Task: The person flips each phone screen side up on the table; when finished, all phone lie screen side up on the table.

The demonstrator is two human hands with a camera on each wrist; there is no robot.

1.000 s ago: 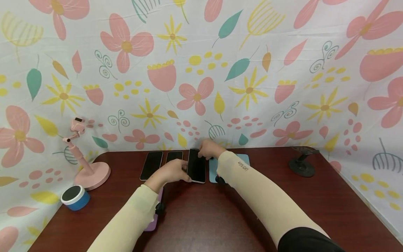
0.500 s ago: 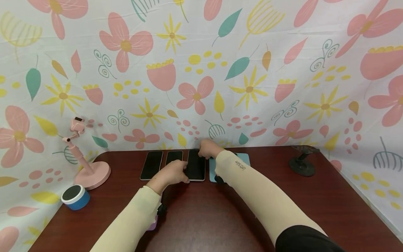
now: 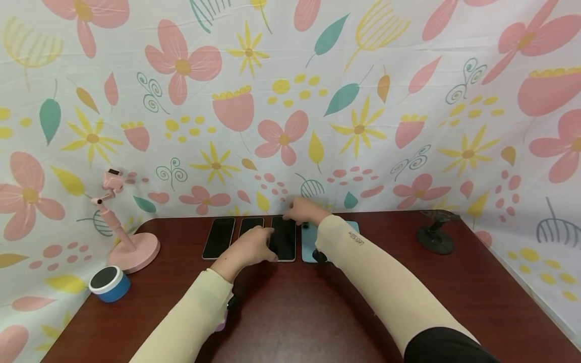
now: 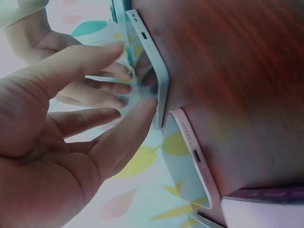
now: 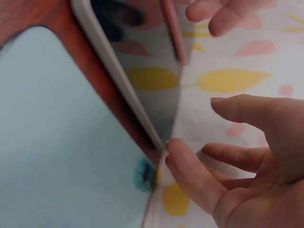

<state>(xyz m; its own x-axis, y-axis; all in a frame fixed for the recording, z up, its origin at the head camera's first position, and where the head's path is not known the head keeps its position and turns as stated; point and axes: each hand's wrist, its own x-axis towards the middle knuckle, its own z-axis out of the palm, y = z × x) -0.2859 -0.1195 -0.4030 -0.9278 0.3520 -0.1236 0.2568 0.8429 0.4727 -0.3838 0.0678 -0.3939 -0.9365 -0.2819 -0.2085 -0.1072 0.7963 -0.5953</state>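
Presently, we see both hands relaxed, with the fingers loosely spread and not curled around anything. The left hand [image 3: 247, 248] is at the near left side of the silver-edged phone [image 3: 284, 241], and its thumb points to the near left corner. The right hand [image 3: 301, 210] is at the far right corner of this same phone, so we find the phone lying flat between the two hands, its dark screen up. In both wrist views some fingertips come very close to its edge; whether they touch it, we cannot tell.

Just behind the left hand, and partly hidden by it, we notice the pink-edged phone [image 3: 251, 224]. Farther to the left of this hand lies the larger phone [image 3: 219, 239], also with a dark screen. Beside the right hand, on its near side, we see the light blue phone [image 3: 309, 245], partly covered by the right sleeve [image 3: 376, 275]. Below the left wrist, only a small part of a purple object [image 3: 221, 323] shows.

Well apart from the left hand, to its left, we have a pink stand [image 3: 131, 249] and a blue-and-white jar [image 3: 111, 286]. Well to the right of the right hand, a black stand [image 3: 434, 240] is standing on the brown table [image 3: 299, 312].
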